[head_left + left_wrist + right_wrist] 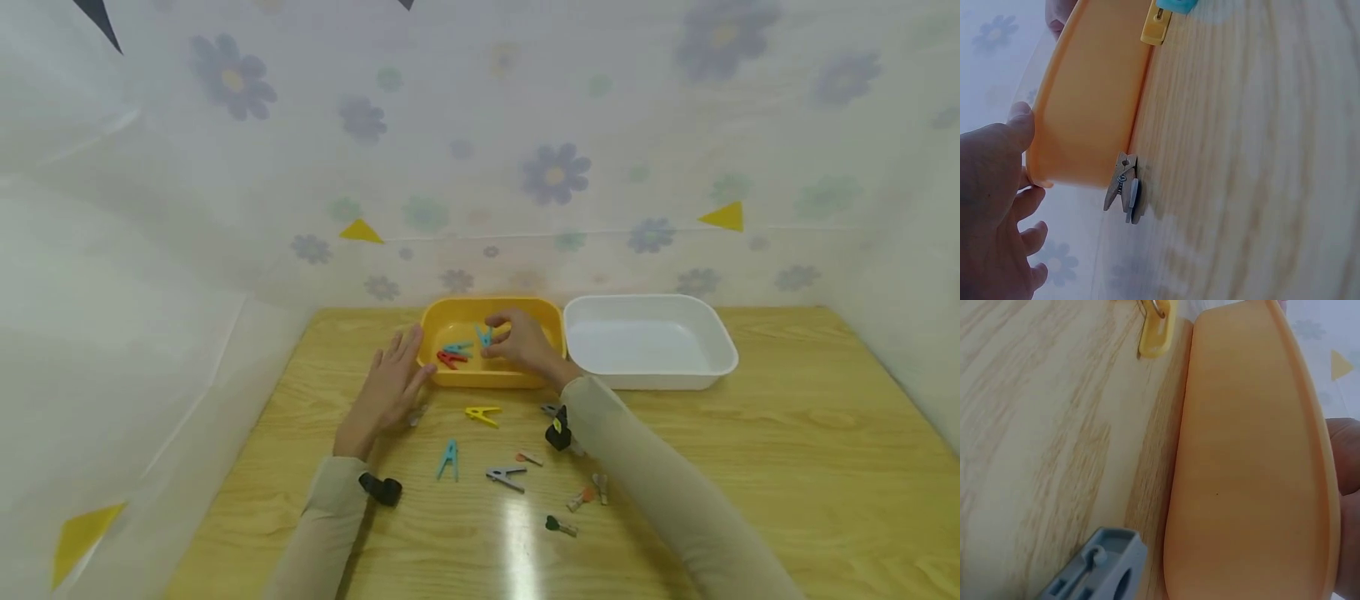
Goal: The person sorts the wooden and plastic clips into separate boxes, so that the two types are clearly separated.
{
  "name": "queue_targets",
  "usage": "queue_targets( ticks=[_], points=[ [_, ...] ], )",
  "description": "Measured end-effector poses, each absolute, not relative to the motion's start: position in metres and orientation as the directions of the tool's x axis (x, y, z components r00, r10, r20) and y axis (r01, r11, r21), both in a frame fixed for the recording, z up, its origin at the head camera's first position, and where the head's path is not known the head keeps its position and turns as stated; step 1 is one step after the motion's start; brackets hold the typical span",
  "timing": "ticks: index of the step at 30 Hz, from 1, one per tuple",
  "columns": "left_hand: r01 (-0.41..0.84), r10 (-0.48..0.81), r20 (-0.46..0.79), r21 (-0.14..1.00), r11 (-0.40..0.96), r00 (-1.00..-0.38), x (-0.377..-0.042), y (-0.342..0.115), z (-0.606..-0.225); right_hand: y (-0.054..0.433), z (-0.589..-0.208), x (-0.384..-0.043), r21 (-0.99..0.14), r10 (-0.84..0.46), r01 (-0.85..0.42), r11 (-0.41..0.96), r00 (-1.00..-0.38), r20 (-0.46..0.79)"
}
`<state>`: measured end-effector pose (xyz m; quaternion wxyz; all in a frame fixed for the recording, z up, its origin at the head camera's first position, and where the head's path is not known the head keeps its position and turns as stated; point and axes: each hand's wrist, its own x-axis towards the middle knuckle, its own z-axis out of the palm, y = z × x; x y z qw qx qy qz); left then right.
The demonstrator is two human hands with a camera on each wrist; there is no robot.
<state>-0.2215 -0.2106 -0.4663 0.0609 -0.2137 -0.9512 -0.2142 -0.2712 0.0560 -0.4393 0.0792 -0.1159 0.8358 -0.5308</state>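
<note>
My right hand (pixel 525 343) reaches into the yellow tray (pixel 495 380) and pinches a light-blue clothespin (pixel 484 337) between thumb and fingers, above the tray's floor. Beside it in the tray lie another blue clothespin (pixel 457 347) and a red clothespin (pixel 452 360). My left hand (pixel 386 390) rests against the tray's left end, fingers extended and thumb at the front rim. In the left wrist view, that thumb touches the rim of the orange-looking wall (pixel 1085 106). The same wall hides most of my right hand in the right wrist view.
A white tray (pixel 651 382) adjoins the yellow one on the right. In front lie a yellow clothespin (pixel 482 416), a blue one (pixel 448 461), a grey one (pixel 507 477) and several small wooden pegs, including a green-topped one (pixel 561 526). Another wooden peg (pixel 1122 183) sits by the tray's left corner.
</note>
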Motion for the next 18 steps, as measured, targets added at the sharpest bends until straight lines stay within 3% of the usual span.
queue_targets(
  ticks=[18],
  points=[
    [0.442, 0.384, 0.220, 0.382, 0.812, -0.897, -0.2175, -0.2059, -0.4648, 0.0578, -0.4439, -0.2739, -0.891, -0.363, -0.106, 0.441, -0.929, -0.068]
  ],
)
